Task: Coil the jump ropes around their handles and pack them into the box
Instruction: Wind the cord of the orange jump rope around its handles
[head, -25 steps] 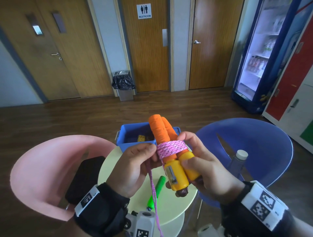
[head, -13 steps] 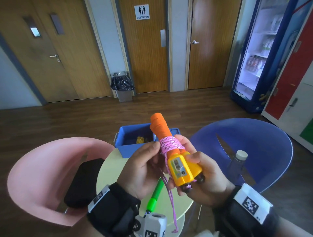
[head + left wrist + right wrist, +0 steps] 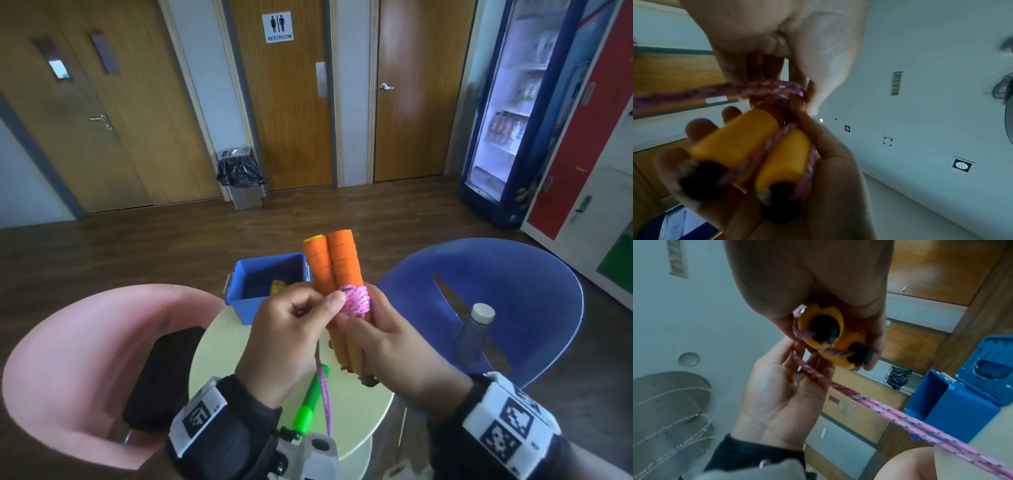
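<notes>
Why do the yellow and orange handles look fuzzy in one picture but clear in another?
Head view: the orange handles and pink rope are sharp, though doors at the edges bend from the wide lens. Left wrist view: the handles sit so close to the camera that they blur, and the light is dim. Right wrist view: the rope smears toward the corner; the blue box stays clearer.

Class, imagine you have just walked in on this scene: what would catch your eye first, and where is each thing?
First, the pair of orange handles held upright in mid-frame, bound by a pink rope coil. The right hand grips their yellow lower ends while the left hand pinches the rope beside the coil. Behind them an open blue box sits on the pale round table, a green handle lying nearer.
</notes>
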Tool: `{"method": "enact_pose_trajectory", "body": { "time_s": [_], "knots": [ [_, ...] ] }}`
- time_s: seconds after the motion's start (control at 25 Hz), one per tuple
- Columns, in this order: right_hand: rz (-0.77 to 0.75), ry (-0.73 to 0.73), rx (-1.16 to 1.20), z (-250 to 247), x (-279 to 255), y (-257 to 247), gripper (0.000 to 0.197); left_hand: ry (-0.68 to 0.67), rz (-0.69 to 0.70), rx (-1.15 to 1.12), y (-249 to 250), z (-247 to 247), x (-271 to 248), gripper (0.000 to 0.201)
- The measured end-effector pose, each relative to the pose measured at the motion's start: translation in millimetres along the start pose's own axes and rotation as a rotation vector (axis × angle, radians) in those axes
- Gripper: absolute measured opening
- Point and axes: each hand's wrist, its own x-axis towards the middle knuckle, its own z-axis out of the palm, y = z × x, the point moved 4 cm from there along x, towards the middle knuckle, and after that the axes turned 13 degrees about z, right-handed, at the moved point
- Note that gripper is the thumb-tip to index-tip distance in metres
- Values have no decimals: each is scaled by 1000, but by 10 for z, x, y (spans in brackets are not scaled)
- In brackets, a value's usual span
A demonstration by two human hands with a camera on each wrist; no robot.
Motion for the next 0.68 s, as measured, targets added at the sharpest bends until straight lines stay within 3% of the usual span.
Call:
{"method": "enact_pose_trajectory", "body": {
  "time_s": [0.12,0.24,0.68],
  "knots": [
    [107,-71,150,-41,-31,-27,16,-12,-45,12,-28,-79,24,31],
    [173,-146,199,-68,-59,-60,19,-56,-59,5,-45,-143,40,35],
    [229,-255,348,-56,-55,-14,37,17,-162,-242,-153,-130,-47,36]
  ]
}}
